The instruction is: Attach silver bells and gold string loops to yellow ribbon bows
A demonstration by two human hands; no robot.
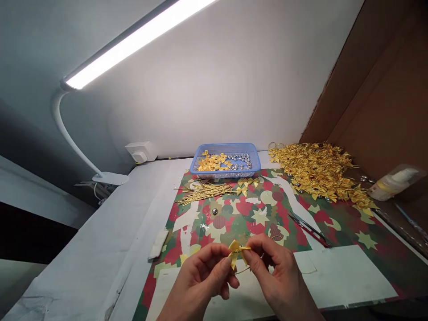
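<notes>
Between my two hands, above the near part of the table, is a small yellow ribbon bow point(234, 253) with a thin gold cord hanging below it. My left hand point(209, 272) pinches the bow's left side with thumb and forefinger. On the other side, the thumb and forefinger of my right hand point(276, 267) grip the bow's right loop and cord. Beyond the hands, a single silver jingle bell point(215, 211) lies on the patterned paper. A bundle of gold cords point(205, 192) and a few loose yellow bows point(242, 191) lie farther back.
A blue basket point(224, 174) with bows and silver bells stands against the wall. At right are a big heap of gold bows point(321, 169), scissors point(309, 229) and a glue bottle point(394, 183). A lamp point(72, 138) arches over from the left; a white block point(158, 245) lies nearby.
</notes>
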